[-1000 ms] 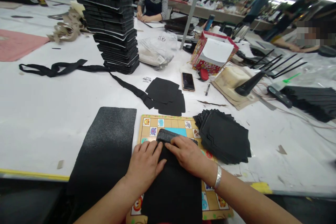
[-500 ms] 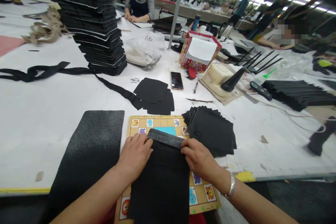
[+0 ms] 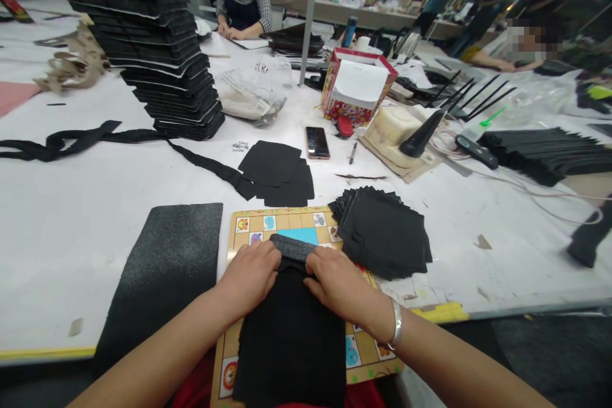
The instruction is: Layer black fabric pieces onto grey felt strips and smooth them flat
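Observation:
A black fabric panel lies over a board printed with cartoon animals. Along the panel's far end runs a folded band with a grey, speckled face. My left hand is closed on the left end of this band, fingertips curled over it. Pinched on the band further right is my right hand, with a bracelet at its wrist. Fabric puckers slightly between the hands. Beside the board on the left rests a larger black piece with a greyish face.
Fanned black pieces overlap the board's right corner. Beyond it lie two black pieces, a phone and a pen. A tall black stack rises at left. A red box stands further back; a co-worker sits across.
My right hand has slid left along the folded band, closer to my left hand, and the fabric between them now puckers. My left hand stays on its end. The view has shifted slightly.

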{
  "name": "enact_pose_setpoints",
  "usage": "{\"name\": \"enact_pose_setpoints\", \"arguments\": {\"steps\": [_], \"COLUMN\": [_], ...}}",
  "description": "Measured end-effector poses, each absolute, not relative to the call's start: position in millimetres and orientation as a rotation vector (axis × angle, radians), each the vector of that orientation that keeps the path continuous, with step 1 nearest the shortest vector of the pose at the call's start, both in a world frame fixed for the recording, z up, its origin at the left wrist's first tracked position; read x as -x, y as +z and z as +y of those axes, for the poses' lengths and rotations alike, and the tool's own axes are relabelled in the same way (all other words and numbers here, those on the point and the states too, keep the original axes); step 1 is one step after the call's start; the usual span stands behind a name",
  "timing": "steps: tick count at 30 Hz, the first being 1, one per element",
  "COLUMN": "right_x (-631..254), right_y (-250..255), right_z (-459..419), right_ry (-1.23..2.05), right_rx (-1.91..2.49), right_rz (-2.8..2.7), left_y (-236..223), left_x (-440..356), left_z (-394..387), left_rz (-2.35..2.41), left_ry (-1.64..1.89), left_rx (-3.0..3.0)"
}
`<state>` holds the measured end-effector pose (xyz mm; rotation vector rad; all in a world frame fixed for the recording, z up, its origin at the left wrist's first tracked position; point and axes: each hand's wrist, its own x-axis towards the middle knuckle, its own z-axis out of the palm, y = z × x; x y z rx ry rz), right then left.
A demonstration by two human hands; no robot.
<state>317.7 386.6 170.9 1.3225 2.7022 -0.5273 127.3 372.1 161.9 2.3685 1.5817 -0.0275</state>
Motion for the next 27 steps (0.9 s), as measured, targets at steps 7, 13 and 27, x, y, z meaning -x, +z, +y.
{"name": "enact_pose_setpoints", "arguments": {"steps": [7,13,27], "right_x": [-319,-339,-321], "right_y": [174,186,180], "right_z": [382,391,354], "right_ry": [-0.427,-0.52,-0.433], "right_rx": [-1.249,-1.135,-1.331], "right_rz": [2.685,2.597,2.842], "left_y": [151,148,159], "left_x": [-123,-115,-114], "left_z": [356,356,376], "left_rz": [1.588,1.578,1.512], "left_ry": [0.098,0.217,0.217], "left_rx": [-2.272,-2.154,-1.901]}}
